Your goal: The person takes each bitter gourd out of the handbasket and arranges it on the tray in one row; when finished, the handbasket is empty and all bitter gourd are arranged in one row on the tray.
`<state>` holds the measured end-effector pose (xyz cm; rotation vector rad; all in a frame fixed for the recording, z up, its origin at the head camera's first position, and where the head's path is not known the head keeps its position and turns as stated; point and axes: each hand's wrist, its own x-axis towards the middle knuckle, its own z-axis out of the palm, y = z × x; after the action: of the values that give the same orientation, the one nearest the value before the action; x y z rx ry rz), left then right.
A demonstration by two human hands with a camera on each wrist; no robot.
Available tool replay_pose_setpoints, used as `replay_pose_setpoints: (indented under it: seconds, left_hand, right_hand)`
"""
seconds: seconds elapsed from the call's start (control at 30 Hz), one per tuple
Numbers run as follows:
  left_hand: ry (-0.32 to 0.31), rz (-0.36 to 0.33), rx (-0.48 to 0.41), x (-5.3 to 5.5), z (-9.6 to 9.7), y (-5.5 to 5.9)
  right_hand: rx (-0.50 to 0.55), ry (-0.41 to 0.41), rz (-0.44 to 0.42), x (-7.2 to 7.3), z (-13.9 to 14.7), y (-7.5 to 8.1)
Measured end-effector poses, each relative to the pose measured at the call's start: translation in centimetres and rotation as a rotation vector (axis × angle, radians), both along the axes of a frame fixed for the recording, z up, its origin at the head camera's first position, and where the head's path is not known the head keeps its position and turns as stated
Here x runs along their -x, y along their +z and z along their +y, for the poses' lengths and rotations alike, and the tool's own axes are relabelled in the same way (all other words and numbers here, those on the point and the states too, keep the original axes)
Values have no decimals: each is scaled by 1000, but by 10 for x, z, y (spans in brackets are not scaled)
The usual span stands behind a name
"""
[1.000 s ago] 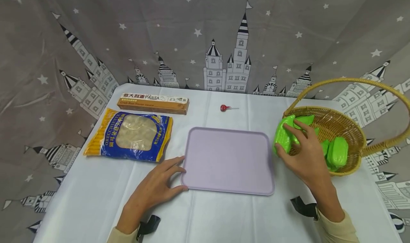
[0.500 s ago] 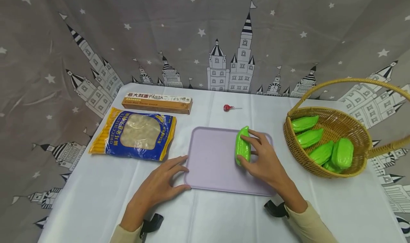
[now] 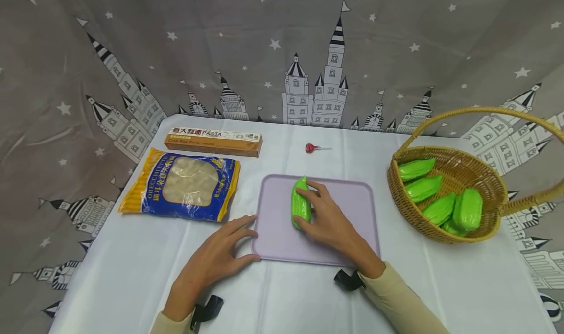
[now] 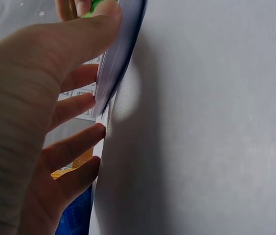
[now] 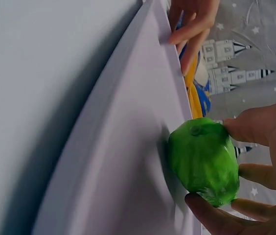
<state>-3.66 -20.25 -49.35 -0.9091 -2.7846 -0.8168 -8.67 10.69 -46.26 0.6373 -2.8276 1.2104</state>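
A bright-green, glossy, ridged vegetable, long with a pointed tip, is pinched between the thumb and fingers of my right hand. It is over the left half of a flat lilac tray. In the right wrist view the same green vegetable appears end-on, right above the tray surface or resting on it; I cannot tell which. My left hand lies at the tray's left edge, fingers spread and fingertips at the rim. The left wrist view shows its thumb and fingers along that edge.
A wicker basket with a tall handle stands at the right, holding several similar green vegetables. At the left lie a blue-and-yellow orecchiette bag and a pasta box. A red lollipop lies behind the tray. A castle-print curtain hangs behind.
My right hand has carried the green vegetable from the basket leftward, over the tray's right half and on to its left half. The left hand stays at the rim.
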Motion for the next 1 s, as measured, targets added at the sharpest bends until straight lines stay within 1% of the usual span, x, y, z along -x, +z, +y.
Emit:
replay_pose_setpoints:
  seconds: [0.07, 0.17, 0.27, 0.37, 0.53, 0.8, 1.0]
  left_hand:
    - [5, -6, -4, -1, -1, 0]
    - [-5, -5, -9, 0, 0, 0]
    - [-11, -3, -12, 1, 1, 0]
    - [-17, 12, -14, 1, 1, 1]
    - [-15, 16, -14, 0, 0, 3]
    - [-8, 42, -24, -2, -1, 2]
    - [1, 38, -24, -3, -4, 1]
  right_hand:
    - [-30, 1, 4, 3, -9, -1]
    - [-44, 7, -18, 10, -21, 0]
    - [-61, 32, -44, 16, -32, 0]
    - [-71, 48, -61, 20, -42, 1]
    - [-89, 48, -77, 27, -57, 1]
    - [-81, 48, -92, 35, -67, -3]
    - [-111, 44, -99, 36, -71, -5]
